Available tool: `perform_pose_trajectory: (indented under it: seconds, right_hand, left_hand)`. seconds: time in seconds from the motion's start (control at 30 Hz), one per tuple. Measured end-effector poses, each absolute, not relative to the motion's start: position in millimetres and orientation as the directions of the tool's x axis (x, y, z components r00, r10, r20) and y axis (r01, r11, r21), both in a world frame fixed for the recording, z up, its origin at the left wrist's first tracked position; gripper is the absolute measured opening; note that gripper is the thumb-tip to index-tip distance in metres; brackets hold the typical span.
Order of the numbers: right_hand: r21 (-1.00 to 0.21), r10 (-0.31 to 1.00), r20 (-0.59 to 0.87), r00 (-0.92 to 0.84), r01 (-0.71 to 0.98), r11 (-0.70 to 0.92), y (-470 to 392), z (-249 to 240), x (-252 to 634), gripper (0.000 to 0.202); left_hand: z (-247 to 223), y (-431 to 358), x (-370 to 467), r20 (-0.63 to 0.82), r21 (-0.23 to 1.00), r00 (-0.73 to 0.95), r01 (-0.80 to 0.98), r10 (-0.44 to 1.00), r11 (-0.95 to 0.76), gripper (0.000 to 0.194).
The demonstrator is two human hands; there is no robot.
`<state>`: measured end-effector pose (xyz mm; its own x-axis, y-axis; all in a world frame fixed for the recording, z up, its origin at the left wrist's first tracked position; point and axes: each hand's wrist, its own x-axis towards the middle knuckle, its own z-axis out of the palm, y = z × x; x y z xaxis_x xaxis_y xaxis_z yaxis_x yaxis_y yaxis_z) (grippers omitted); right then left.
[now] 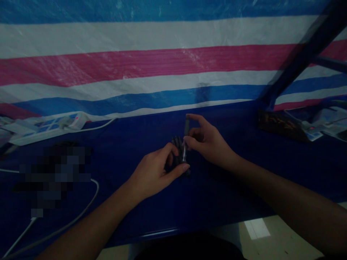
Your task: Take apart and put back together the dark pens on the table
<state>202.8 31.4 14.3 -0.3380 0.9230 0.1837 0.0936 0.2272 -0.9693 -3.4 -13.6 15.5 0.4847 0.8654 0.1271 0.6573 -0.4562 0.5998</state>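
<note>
My left hand [154, 171] grips a small dark ribbed part [176, 144] between thumb and fingers, just above the dark blue table [222, 195]. My right hand [207, 141] pinches a thin metal rod [185, 139] that stands almost upright, its lower end against the ribbed part. Both hands meet near the middle of the table. The light is dim and the part's details are hard to make out.
A white power strip [45, 126] with a white cable [89, 195] lies at the left. A blurred dark patch [54, 173] sits beside it. A dark flat object [282, 124] and white items [322, 124] lie at the right. A striped tarp [151, 61] hangs behind, with a dark slanted bar [303, 54].
</note>
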Motion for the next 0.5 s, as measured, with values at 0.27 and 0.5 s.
perform_pose_trajectory:
  seconds: [0.27, 0.5]
  right_hand:
    - [-0.992, 0.895, 0.085, -0.437, -0.117, 0.037, 31, 14, 200, 0.029]
    - [-0.999, 0.872, 0.041, -0.487, -0.014, 0.039, 27, 26, 203, 0.047]
  left_hand:
    - [13, -14, -5, 0.276, 0.578, 0.444, 0.632, 0.853, -0.516, 0.007]
    - [16, -17, -6, 0.354, 0.493, 0.474, 0.638, 0.806, -0.591, 0.013]
